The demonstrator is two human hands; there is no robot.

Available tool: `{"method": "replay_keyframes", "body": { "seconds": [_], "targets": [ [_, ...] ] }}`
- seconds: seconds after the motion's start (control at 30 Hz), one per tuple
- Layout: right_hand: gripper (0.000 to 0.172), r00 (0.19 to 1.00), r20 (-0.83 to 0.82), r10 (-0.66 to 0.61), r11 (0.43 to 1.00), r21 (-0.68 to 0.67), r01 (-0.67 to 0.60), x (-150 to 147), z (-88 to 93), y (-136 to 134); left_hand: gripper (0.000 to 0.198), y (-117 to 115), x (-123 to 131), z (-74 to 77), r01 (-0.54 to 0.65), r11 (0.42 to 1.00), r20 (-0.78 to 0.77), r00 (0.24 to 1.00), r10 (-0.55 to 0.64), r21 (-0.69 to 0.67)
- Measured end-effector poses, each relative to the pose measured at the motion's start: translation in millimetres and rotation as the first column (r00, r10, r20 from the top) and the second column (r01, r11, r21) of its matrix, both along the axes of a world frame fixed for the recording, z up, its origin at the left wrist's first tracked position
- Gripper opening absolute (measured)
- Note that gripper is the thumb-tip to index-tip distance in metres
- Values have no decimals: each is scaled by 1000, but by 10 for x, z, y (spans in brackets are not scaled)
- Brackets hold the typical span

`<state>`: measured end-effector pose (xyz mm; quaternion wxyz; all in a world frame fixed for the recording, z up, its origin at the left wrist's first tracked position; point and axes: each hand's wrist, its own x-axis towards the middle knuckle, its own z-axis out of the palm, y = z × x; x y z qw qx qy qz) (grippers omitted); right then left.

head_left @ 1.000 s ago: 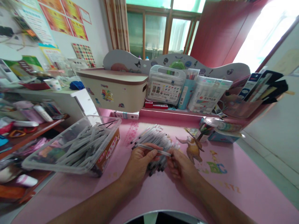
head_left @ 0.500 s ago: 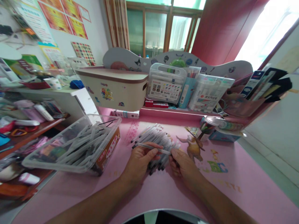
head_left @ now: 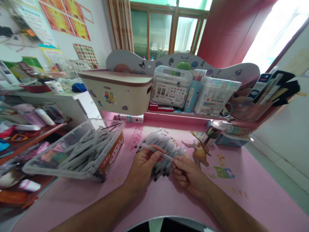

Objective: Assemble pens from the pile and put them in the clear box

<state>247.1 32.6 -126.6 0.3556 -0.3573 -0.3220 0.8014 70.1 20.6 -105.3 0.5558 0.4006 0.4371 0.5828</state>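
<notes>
My left hand (head_left: 143, 167) is closed around the middle of a clear pen (head_left: 154, 150), held level above a pile of similar pens (head_left: 162, 145) on the pink desk (head_left: 169, 196). My right hand (head_left: 187, 174) pinches that pen's right end with thumb and fingertips. Both hands hover just in front of the pile, and the lower part of the pile is hidden behind them.
A clear plastic bin (head_left: 79, 153) full of pens sits at the left. A cream storage box (head_left: 118, 91), marker cases (head_left: 171, 87) and a pen cup (head_left: 213, 130) stand along the back. A toy animal figure (head_left: 199, 151) lies right of the pile.
My right hand slid slightly left along the pen toward my left hand, and the pen tilted a little. The pile and bin have not moved.
</notes>
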Motion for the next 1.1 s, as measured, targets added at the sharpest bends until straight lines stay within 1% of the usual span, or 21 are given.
{"method": "replay_keyframes", "body": {
  "seconds": [0.07,0.13,0.23,0.3,0.33,0.4,0.47,0.5,0.57,0.6,0.63,0.67,0.7,0.73,0.77,0.8,0.87,0.9,0.97,1.03,1.1],
  "targets": [
    [33,999,10,-31,999,22,30,6,-20,15,17,49,-51,16,-51,998,54,997,49,28],
    [33,990,16,-139,990,-11,139,35,-33,57,18,122,-120,50,-137,987,173,977,121,80],
    [33,936,0,-353,935,-40,353,92,-37,140,17,196,-185,109,-292,942,341,913,222,168],
    [29,897,-26,-441,897,-5,441,99,-30,167,16,176,-164,113,-337,928,379,889,257,161],
    [27,889,-30,-457,889,20,458,85,-24,162,16,146,-132,97,-310,942,371,896,243,131],
    [26,900,-5,-436,896,83,435,24,-8,114,21,65,-41,34,-150,988,308,942,131,39],
    [29,929,67,-363,922,166,348,-56,6,31,29,-6,54,-42,44,998,247,969,-30,-55],
    [30,938,117,-325,926,240,291,-92,11,-13,30,-27,89,-72,105,990,233,969,-81,-93],
    [26,957,208,-203,925,362,117,-140,15,-85,27,-38,123,-97,133,981,245,965,-95,-140],
    [21,961,223,-163,918,391,65,-149,15,-107,28,-33,122,-88,121,980,265,961,-76,-156],
    [15,965,213,-151,913,405,54,-148,16,-120,30,-25,111,-69,113,978,291,955,-59,-172],
    [12,967,190,-171,906,416,78,-140,19,-125,31,-19,97,-42,121,974,322,945,-55,-189],
    [13,960,177,-219,889,442,122,-127,25,-126,31,-18,82,-14,148,966,359,931,-63,-213],
    [15,938,182,-295,852,495,171,-113,33,-125,29,-24,72,12,191,949,399,913,-79,-249],
    [16,900,208,-382,791,578,202,-100,44,-128,27,-38,69,31,246,924,438,893,-99,-293],
    [17,849,242,-470,710,675,201,-91,56,-136,24,-59,76,41,305,890,473,873,-119,-339],
    [19,739,265,-620,527,838,142,-88,73,-174,19,-112,116,37,414,816,533,831,-158,-404],
    [21,719,247,-649,447,889,98,-96,74,-201,17,-138,144,29,454,785,557,813,-170,-422],
    [26,735,214,-643,326,945,9,-126,57,-257,15,-176,203,13,491,753,597,785,-164,-439],
    [30,762,223,-609,234,967,-96,-167,16,-294,16,-188,249,11,468,758,631,770,-97,-454],
    [32,746,262,-612,144,965,-221,-207,-30,-302,19,-180,274,17,413,773,654,757,2,-481]
  ]
}}
